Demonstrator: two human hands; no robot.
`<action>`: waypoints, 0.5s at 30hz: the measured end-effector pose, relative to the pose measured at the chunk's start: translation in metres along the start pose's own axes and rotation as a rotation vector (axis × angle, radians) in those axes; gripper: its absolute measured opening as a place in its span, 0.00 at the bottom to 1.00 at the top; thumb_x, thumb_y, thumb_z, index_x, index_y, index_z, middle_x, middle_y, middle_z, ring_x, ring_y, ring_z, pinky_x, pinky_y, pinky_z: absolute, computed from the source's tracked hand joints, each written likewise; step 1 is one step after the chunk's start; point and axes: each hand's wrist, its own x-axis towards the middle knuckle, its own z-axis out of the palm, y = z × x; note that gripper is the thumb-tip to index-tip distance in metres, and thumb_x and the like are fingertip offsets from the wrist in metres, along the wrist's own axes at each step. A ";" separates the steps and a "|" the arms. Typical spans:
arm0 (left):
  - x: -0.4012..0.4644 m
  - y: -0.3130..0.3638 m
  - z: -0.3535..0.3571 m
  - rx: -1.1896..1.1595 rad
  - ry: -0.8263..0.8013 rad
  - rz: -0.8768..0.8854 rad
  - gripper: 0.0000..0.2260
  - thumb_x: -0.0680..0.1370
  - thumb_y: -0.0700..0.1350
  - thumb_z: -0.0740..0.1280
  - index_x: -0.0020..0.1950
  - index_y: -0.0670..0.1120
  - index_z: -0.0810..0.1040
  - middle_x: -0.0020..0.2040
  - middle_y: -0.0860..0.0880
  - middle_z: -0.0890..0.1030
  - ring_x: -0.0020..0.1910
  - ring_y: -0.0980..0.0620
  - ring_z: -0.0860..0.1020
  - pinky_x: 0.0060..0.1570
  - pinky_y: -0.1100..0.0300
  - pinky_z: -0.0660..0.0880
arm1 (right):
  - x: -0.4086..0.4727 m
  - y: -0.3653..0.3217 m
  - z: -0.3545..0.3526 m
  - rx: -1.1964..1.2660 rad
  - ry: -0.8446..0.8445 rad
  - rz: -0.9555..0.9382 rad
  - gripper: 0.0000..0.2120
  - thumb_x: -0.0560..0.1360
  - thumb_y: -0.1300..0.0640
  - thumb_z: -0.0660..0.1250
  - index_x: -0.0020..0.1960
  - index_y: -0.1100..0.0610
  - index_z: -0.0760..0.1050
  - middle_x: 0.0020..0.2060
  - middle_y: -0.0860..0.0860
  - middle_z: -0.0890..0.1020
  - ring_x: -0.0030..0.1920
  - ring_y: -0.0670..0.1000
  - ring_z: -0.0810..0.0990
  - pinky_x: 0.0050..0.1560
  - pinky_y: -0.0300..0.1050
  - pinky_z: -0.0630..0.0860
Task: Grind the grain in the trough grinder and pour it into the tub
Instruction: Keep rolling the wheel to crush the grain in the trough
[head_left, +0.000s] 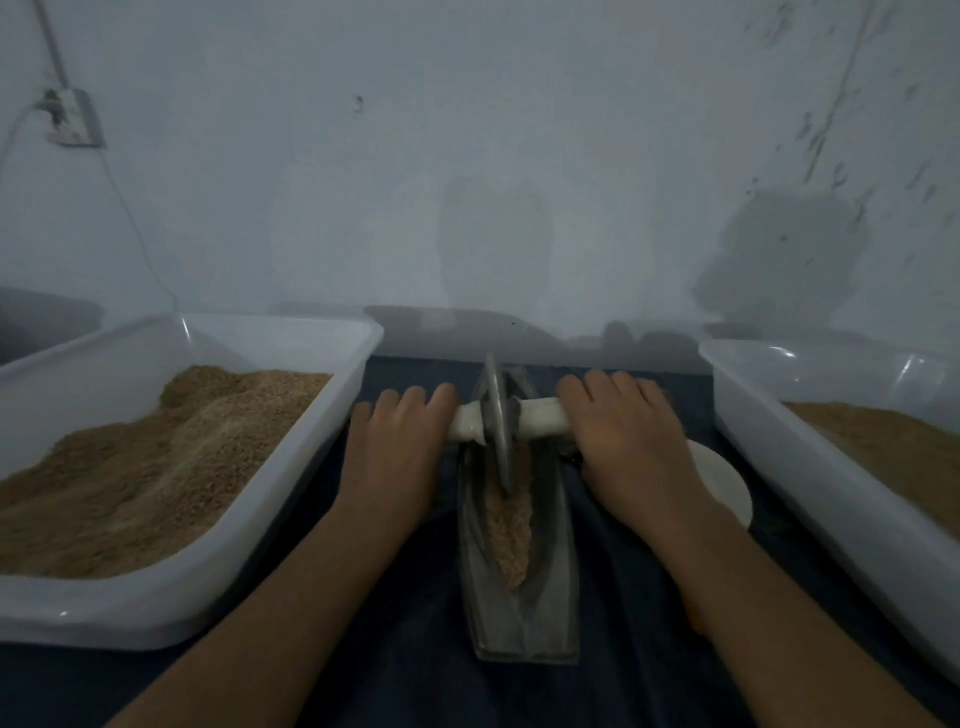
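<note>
Grain (511, 525) lies as a pale, coarse strip along the groove of the trough grinder (519, 597), a narrow grey boat-shaped vessel that stands in the middle of a dark blue cloth (395, 649), its near end toward the person. The grinding wheel (500, 421), a thin grey disc, stands upright in the far part of the groove, with its lower edge in the grain. A white-wrapped axle (543, 415) passes through the wheel. The left hand (400, 441) lies on the left end of the axle and the right hand (626, 431) on the right end; the fingers of both are together and bent down over the handle, so each hand grips it from above. At the left, a white plastic tub (291, 499) holds a heap of brown grain, and its right edge comes just beside the left hand. At the right, a second white tub (831, 499) with brown grain stands near the right wrist. A round white lid (727, 483) lies between the grinder and this tub. Open cloth remains only on both sides of the trough.
</note>
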 end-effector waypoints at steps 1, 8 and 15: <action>-0.001 -0.002 0.001 -0.016 -0.001 0.012 0.14 0.78 0.44 0.67 0.58 0.52 0.64 0.54 0.51 0.77 0.54 0.46 0.76 0.46 0.52 0.66 | 0.000 0.000 0.000 -0.011 -0.011 -0.002 0.13 0.79 0.59 0.56 0.62 0.53 0.70 0.52 0.51 0.74 0.52 0.56 0.72 0.53 0.52 0.68; -0.019 -0.010 -0.018 -0.086 0.047 0.233 0.12 0.74 0.53 0.70 0.51 0.56 0.69 0.43 0.53 0.79 0.43 0.48 0.80 0.41 0.53 0.71 | -0.041 0.017 -0.022 0.255 -0.174 -0.114 0.18 0.77 0.47 0.68 0.50 0.39 0.56 0.41 0.41 0.68 0.40 0.43 0.68 0.39 0.45 0.63; -0.001 -0.002 0.003 -0.003 0.092 0.070 0.16 0.74 0.50 0.71 0.58 0.53 0.70 0.53 0.51 0.75 0.54 0.45 0.73 0.49 0.51 0.66 | -0.011 0.000 -0.004 0.034 -0.078 0.001 0.13 0.77 0.57 0.63 0.60 0.50 0.68 0.50 0.48 0.73 0.49 0.53 0.71 0.48 0.49 0.65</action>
